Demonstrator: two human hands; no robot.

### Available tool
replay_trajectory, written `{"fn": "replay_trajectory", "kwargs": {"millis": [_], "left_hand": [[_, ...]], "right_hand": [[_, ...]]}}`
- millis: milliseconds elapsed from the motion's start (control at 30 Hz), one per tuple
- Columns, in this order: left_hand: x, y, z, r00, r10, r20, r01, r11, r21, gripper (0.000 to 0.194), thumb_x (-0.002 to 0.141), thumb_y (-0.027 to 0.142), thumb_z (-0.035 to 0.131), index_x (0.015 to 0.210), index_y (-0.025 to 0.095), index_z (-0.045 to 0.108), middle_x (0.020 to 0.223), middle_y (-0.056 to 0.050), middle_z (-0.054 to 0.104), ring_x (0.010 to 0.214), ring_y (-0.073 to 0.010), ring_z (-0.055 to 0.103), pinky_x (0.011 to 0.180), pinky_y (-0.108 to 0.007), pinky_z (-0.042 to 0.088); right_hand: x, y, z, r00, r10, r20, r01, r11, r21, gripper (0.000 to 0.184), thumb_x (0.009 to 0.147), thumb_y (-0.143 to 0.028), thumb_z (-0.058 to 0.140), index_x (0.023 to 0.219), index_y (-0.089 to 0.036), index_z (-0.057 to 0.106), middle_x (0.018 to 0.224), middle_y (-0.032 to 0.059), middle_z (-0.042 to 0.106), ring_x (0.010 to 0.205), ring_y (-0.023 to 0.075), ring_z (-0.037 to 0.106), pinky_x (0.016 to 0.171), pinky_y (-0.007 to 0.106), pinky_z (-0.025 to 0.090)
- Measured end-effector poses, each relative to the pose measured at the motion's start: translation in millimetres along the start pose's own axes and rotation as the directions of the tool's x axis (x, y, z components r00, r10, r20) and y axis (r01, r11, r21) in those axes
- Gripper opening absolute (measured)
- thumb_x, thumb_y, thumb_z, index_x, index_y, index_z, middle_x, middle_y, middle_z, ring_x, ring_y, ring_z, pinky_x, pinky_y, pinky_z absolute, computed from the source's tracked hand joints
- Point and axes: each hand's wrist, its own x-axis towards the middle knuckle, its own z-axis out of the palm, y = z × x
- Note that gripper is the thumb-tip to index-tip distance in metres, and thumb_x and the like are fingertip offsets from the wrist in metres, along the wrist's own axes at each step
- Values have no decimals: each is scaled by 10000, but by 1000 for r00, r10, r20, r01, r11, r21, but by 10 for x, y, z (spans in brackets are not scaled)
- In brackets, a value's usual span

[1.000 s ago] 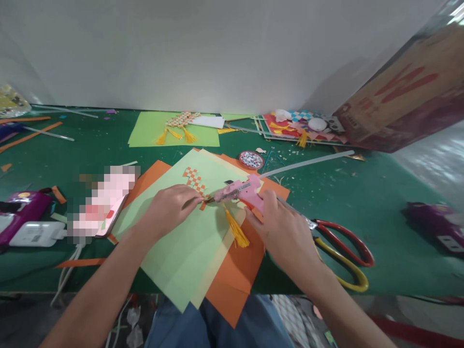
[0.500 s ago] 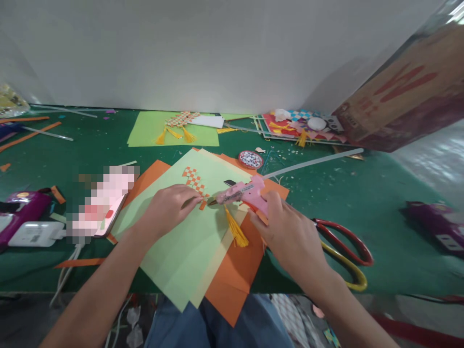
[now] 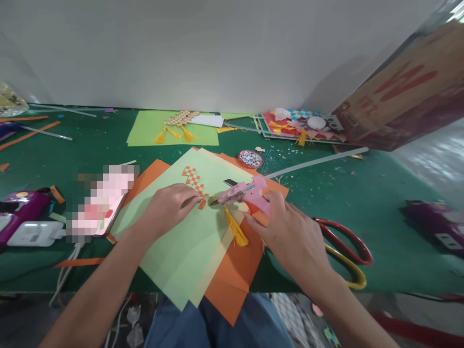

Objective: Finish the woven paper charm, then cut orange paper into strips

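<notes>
My right hand (image 3: 286, 227) is wrapped round the handle of a pink hot glue gun (image 3: 253, 193), with a long translucent glue stick (image 3: 319, 163) out of its back. The gun's metal nozzle points left, close to the lower end of an orange-and-pale checkered woven paper piece (image 3: 195, 182). My left hand (image 3: 174, 205) is closed in a pinch at that end; its fingertips cover the spot they grip. Under both hands lie light green paper sheets (image 3: 174, 261) over orange sheets (image 3: 232, 290). A yellow tassel (image 3: 236, 229) rests below the nozzle.
Scissors (image 3: 350, 241) with red and yellow handles lie right of my right hand. A phone (image 3: 108, 203) with a cable is at left. A round dish (image 3: 250, 158) of small bits stands behind the papers. A brown paper bag (image 3: 398, 92) stands at back right.
The glue gun has shifted very slightly right, its nozzle a little farther from my left fingertips. My left hand and the woven paper look almost the same.
</notes>
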Motion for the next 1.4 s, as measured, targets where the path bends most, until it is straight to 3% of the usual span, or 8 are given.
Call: {"fn": "replay_trajectory", "kwargs": {"millis": [233, 467, 633, 933, 1100, 1167, 1267, 1400], "left_hand": [[5, -2, -1, 1000, 5, -9, -5, 1000, 5, 247, 927, 297, 470, 879, 170, 677, 882, -53, 730, 829, -193, 662, 753, -305, 493], [-6, -7, 9, 1000, -3, -13, 3, 1000, -1, 260, 930, 302, 462, 874, 176, 682, 886, -53, 730, 830, -185, 664, 761, -301, 497], [0, 6, -6, 1000, -4, -5, 4, 1000, -5, 252, 928, 277, 460, 853, 176, 679, 881, -45, 731, 830, -183, 669, 737, -294, 498], [8, 12, -21, 999, -39, 11, 39, 999, 7, 238, 923, 296, 470, 875, 181, 673, 904, -42, 735, 859, -184, 671, 738, -289, 493], [3, 1, -13, 998, -59, 20, 59, 998, -11, 246, 922, 314, 468, 897, 182, 674, 924, -42, 731, 880, -189, 666, 775, -311, 491], [-2, -9, -6, 997, -68, 25, 69, 997, -17, 257, 924, 323, 459, 898, 186, 675, 932, -40, 730, 889, -188, 664, 785, -314, 491], [-5, -11, -6, 996, -84, 25, 84, 996, -27, 275, 926, 342, 446, 905, 194, 677, 942, -40, 731, 903, -187, 661, 795, -313, 491], [2, 17, -30, 989, -138, 45, 140, 988, -58, 271, 921, 352, 458, 905, 194, 678, 948, -39, 731, 903, -188, 660, 795, -314, 496]], "right_hand": [[-24, 66, 87, 998, -5, -70, 11, 996, 90, 264, 803, -459, 527, 821, -214, 429, 645, 49, 624, 579, 228, 608, 461, 249, 283], [-10, 407, 72, 979, 182, -94, -141, 932, 335, 416, 759, -626, 450, 863, -223, 454, 669, 61, 594, 554, 233, 572, 495, 279, 332], [96, 878, 38, 886, 415, -205, -357, 895, 267, 377, 759, -611, 473, 777, -235, 467, 767, 98, 607, 619, 224, 571, 569, 314, 352], [371, 1529, 354, 770, 638, -13, -637, 770, 43, 493, 732, -535, 608, 944, -94, 670, 729, 216, 645, 517, 236, 531, 470, 349, 302], [192, 1242, 361, 870, 313, -382, -382, 917, -119, 628, 826, -591, 469, 896, 0, 669, 788, 283, 635, 799, 356, 601, 610, 410, 395], [65, 895, 327, 877, 60, -476, -92, 995, -46, 564, 873, -565, 409, 946, -60, 648, 837, 215, 650, 841, 312, 594, 692, 396, 430], [-96, 285, 313, 881, -206, -426, 288, 948, 138, 353, 913, -433, 429, 919, -132, 613, 865, 125, 645, 841, 248, 573, 760, 367, 451], [-167, -247, 380, 908, -269, -321, 330, 931, 153, 169, 882, -273, 492, 788, -167, 584, 800, 100, 597, 817, 252, 520, 716, 374, 450]]}}
